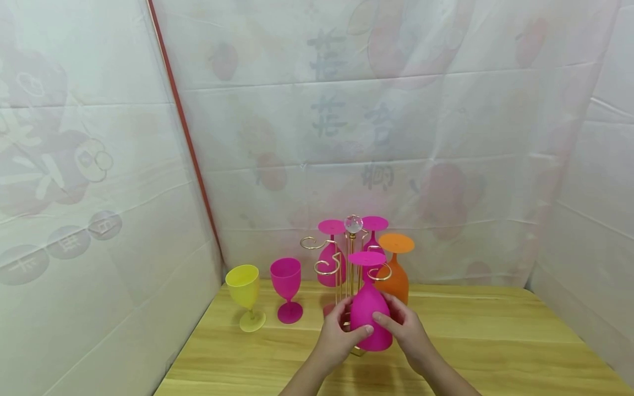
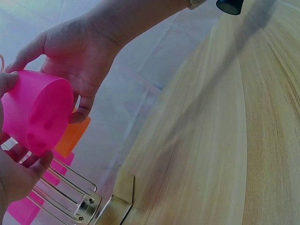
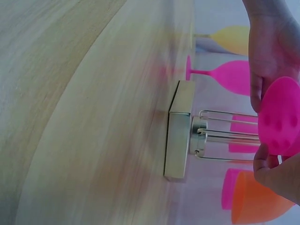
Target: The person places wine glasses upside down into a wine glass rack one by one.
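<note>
Both hands hold a pink goblet (image 1: 369, 319) upside down at the front of a gold wire rack (image 1: 353, 258). My left hand (image 1: 335, 336) grips the bowl from the left, thumb across its front; my right hand (image 1: 409, 333) grips it from the right. The goblet's foot is up at a curled hook (image 1: 380, 273); whether the hook bears it I cannot tell. In the left wrist view the bowl (image 2: 40, 110) tilts its open mouth toward the camera. Two more pink goblets (image 1: 331, 264) and an orange goblet (image 1: 396, 275) hang inverted on the rack.
A yellow goblet (image 1: 244, 289) and an upright pink goblet (image 1: 286, 280) stand left of the rack on the wooden table (image 1: 475, 335). A clear faceted ball (image 1: 354, 224) tops the rack, above its gold base (image 3: 179, 140). Pale cloth walls (image 1: 421, 137) enclose the table.
</note>
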Tool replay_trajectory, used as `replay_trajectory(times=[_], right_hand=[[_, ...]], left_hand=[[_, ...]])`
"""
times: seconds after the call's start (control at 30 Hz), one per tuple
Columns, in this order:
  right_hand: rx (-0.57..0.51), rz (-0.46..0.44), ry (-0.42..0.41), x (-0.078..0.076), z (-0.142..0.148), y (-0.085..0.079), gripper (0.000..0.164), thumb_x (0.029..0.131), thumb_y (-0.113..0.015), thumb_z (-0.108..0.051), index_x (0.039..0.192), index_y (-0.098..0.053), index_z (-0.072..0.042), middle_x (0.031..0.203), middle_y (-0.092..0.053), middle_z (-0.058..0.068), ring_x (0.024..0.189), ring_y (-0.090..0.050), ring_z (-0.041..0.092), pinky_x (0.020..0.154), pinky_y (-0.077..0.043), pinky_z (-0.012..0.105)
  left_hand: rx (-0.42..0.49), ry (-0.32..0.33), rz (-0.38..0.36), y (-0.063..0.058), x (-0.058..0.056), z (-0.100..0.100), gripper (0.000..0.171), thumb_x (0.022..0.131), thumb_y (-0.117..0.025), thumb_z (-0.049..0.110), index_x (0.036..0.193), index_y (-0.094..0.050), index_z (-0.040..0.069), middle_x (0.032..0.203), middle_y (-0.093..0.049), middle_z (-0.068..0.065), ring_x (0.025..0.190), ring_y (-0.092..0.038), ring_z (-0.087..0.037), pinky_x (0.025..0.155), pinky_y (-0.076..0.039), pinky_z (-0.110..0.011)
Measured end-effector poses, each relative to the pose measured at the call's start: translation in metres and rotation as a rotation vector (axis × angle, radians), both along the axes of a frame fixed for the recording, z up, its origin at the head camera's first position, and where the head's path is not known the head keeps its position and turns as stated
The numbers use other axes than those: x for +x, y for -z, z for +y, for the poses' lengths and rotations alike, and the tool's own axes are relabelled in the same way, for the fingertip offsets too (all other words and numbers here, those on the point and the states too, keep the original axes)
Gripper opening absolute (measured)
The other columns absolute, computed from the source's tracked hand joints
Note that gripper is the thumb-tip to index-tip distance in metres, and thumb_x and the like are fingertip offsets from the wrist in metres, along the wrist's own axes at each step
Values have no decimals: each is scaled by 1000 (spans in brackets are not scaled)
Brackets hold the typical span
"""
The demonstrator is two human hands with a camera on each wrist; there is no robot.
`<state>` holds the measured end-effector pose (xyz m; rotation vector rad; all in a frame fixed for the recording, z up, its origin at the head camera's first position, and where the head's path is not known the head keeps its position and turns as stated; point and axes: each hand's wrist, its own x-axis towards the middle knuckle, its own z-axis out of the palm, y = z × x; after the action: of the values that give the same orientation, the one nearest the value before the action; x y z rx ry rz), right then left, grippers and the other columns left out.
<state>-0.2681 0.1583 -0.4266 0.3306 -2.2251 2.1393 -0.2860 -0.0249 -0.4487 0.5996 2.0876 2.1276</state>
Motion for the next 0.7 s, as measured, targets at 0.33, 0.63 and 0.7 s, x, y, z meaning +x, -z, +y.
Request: replay_trajectory(times=[0.33,0.63,0.7], right_hand=[[-2,-15,34,-1,1,2,53,96,-61,-18,145,-44,-5,135,-54,18,114,-58,22,91,-54,29],[-7,-28,49,0,3,3,54,96,-61,-18,145,-44,-5,136,-53,18,113,-59,19,90,-53,27],[-8,-31,52,1,4,3,54,96,-61,-18,145,-44,-5,136,-53,18,113,-59,19,90,-53,26]], left_hand=[[5,8,-3,2,-2,3,68,85,-76,31,144,-46,14,124,-59,-8,107,-61,-20,87,-58,-35],[-10,4,-4,2,-2,5,72,85,-76,32,146,-44,12,124,-59,-7,108,-60,-19,87,-57,-34],[-13,4,-4,2,-2,6,71,85,-76,32,145,-45,13,124,-60,-7,107,-60,-19,87,-57,-35]])
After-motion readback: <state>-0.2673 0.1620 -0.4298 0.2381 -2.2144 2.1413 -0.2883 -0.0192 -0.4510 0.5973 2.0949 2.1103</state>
